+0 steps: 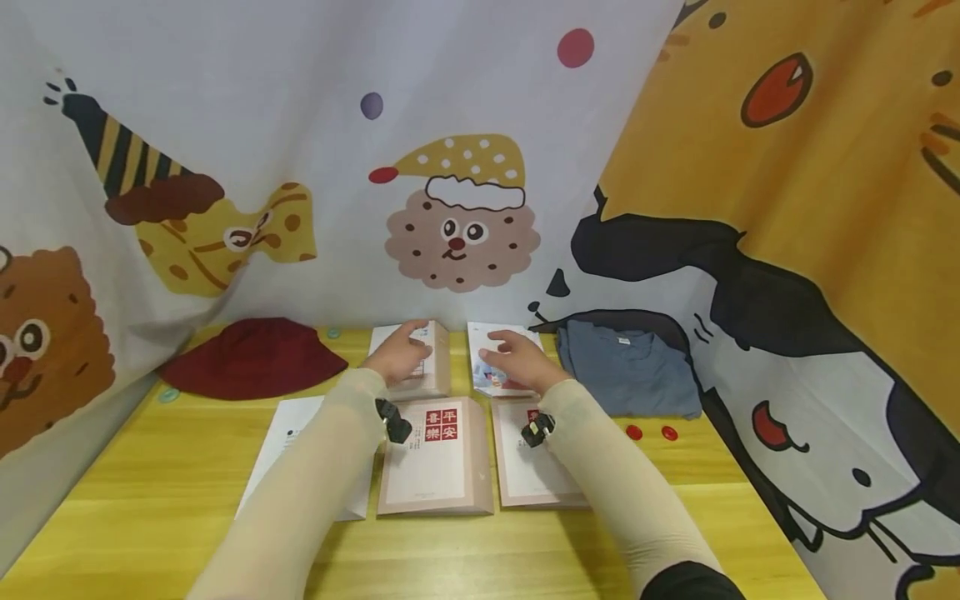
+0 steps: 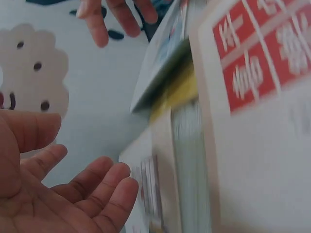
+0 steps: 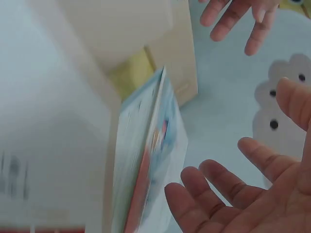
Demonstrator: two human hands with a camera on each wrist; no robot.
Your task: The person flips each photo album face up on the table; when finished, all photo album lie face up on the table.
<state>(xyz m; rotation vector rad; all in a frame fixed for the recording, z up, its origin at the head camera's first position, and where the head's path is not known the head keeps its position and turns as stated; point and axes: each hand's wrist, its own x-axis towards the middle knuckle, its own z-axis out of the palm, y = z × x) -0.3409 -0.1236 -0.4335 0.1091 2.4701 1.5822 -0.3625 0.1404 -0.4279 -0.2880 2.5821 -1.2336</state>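
Note:
My left hand [image 1: 400,357] hovers with loosely bent fingers over the back-left book [image 1: 440,367], which has a pale cover and a beige side. In the left wrist view, a gap shows between that hand's fingers [image 2: 104,194] and the book. Over the back-right book [image 1: 480,382], whose cover carries a coloured picture, my right hand [image 1: 522,360] is held the same way, its fingers [image 3: 218,182] apart from the cover. Nearer to me lie a middle book [image 1: 420,475] with red square characters and a similar right book [image 1: 528,467], partly hidden by my right forearm.
A white booklet or sheet [image 1: 350,504] lies front left, partly under my left forearm. The dark red hat [image 1: 258,362] sits at the back left, a folded blue-grey shirt [image 1: 626,375] at the back right. Red discs [image 1: 670,433] lie before the shirt. A printed curtain [image 1: 315,75] hangs behind the table.

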